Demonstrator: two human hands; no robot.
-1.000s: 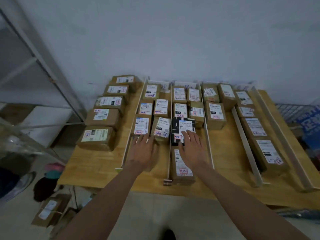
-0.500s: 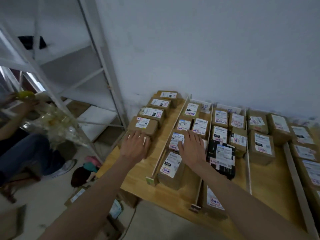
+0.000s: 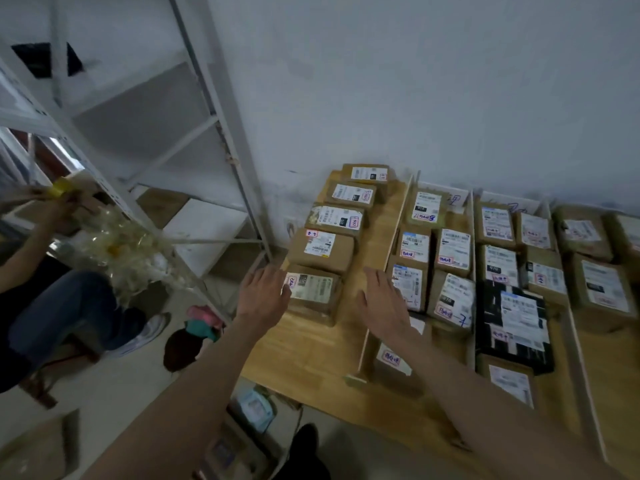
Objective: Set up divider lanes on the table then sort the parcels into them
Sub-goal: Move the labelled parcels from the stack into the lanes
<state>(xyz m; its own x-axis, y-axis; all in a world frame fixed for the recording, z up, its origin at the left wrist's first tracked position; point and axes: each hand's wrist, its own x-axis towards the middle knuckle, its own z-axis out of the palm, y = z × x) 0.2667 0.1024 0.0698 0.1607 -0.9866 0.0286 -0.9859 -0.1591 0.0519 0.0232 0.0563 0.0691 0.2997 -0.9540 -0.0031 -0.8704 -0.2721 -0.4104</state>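
parcels sit sorted in lanes on the wooden surface (image 3: 311, 355), brown boxes w/ white labels. leftmost row of five runs from the wall toward the near edge; the nearest parcel (image 3: 313, 294) of that row lies just left of the first white divider (image 3: 384, 271). left hand (image 3: 263, 296) rests at that parcel's left end, fingers straight and spread, grip open, thumb on the label. right hand (image 3: 382, 303) is flat over the first divider, fingers straight, grip open, holding nothing, fingertips next to a labelled box (image 3: 408, 285) in the lane beyond. under the right wrist another box (image 3: 389, 362) lies at the near end of that lane. further right, past a second divider (image 3: 471, 237), a black parcel (image 3: 512, 323) sits among brown ones, and more dividers and rows go off to the right edge, blurred. off the surface to the left: a white metal rack (image 3: 207, 140), a seated person in jeans (image 3: 62, 313) handling clear plastic, boxes on the floor.
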